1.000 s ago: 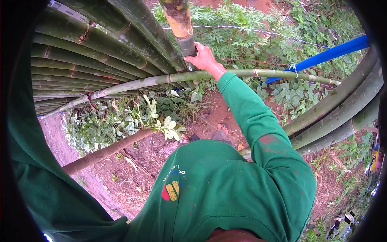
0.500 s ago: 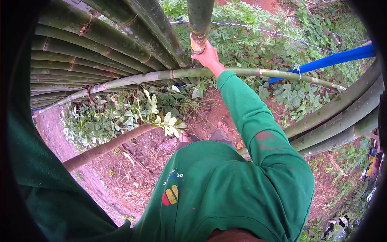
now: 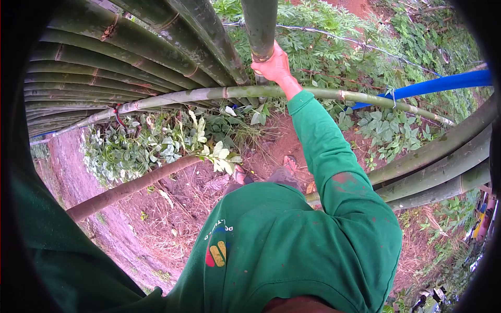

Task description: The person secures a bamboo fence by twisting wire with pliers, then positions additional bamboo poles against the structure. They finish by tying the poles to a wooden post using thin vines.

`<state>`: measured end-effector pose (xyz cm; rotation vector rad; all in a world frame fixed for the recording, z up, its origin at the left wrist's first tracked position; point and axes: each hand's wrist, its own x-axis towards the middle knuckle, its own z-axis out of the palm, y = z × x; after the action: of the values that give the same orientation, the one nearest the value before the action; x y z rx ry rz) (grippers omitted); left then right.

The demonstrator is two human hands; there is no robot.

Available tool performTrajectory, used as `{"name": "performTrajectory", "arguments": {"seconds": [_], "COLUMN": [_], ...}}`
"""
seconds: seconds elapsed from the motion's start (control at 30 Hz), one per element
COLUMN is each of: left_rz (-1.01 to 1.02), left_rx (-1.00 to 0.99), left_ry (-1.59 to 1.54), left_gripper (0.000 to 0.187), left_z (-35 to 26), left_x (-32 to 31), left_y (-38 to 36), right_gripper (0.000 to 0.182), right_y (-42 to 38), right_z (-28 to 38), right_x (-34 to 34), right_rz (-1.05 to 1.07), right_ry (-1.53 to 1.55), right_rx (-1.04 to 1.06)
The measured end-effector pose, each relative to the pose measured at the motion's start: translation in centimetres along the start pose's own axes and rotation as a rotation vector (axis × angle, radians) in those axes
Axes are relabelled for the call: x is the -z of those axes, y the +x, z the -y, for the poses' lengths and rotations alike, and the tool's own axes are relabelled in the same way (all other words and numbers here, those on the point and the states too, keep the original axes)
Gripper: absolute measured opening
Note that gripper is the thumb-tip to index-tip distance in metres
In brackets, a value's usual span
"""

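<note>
My right hand is wrapped around a thick green bamboo pole that stands upright, just above a horizontal bamboo rail. Below the fist, a short pale piece of the pole shows near the rail; where its foot rests I cannot make out. To the left of the held pole, a row of similar green bamboo poles stands side by side along the rail. At the left edge, a dark green sleeve reaches out of view, and my left hand cannot be seen.
Several large bamboo poles lie at the right, beneath a blue pipe-like length. Barbed wire crosses the weeds behind. A brown wooden pole slants at lower left near leafy plants. My sandalled feet stand on bare soil.
My right hand still grips the bamboo pole but sits slightly higher in view. A piece of the pole now shows beneath the fist, and the view has shifted slightly.
</note>
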<state>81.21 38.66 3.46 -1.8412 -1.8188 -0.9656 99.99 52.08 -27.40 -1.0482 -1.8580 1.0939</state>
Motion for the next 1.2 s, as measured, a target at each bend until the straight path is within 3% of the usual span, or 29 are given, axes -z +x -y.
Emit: {"name": "performTrajectory", "arguments": {"seconds": [0.4,0.53,0.63,0.7,0.83,0.87,0.93,1.03,1.1,1.2], "left_rz": [-0.003,0.000,-0.012,-0.024,-0.053,-0.065,-0.097,-0.182,-0.254,-0.302], "left_rx": [0.001,-0.018,-0.046,-0.068,-0.123,-0.144,-0.202,-0.342,-0.473,-0.718], "left_ry": [0.016,0.031,0.048,0.067,0.096,0.103,0.121,0.131,0.090,-0.191], "left_gripper": [0.053,0.054,0.055,0.056,0.057,0.057,0.058,0.059,0.059,0.060], "left_z": [0.7,0.8,1.0,1.1,1.1,0.9,0.4,-1.0,-2.8,-7.1], "left_x": [-0.5,-0.7,-1.0,-1.0,-0.9,-0.7,-0.3,1.2,2.3,3.1], "left_y": [-0.3,0.0,0.6,1.1,2.7,3.2,4.5,6.8,7.8,6.2], "right_gripper": [0.068,0.078,0.068,0.062,0.077,0.095,0.108,0.090,0.080,0.079], "right_y": [-0.4,0.1,0.6,0.0,-1.4,-2.3,-6.4,-15.5,-22.3,-31.5], "right_z": [0.0,0.4,-2.1,-1.3,0.5,0.1,-0.1,-4.1,-7.0,-10.3], "right_x": [0.2,-1.3,-3.9,-3.6,-3.1,-3.6,-2.7,1.5,6.3,13.1], "right_rz": [0.073,0.111,0.133,0.083,0.027,-0.007,0.045,0.145,0.238,0.285], "right_ry": [-0.048,0.055,0.211,0.127,0.055,-0.047,-0.038,-0.085,-0.074,-0.124], "right_rx": [0.022,-0.084,-0.201,-0.210,-0.300,-0.237,-0.179,-0.102,-0.308,-0.713]}}
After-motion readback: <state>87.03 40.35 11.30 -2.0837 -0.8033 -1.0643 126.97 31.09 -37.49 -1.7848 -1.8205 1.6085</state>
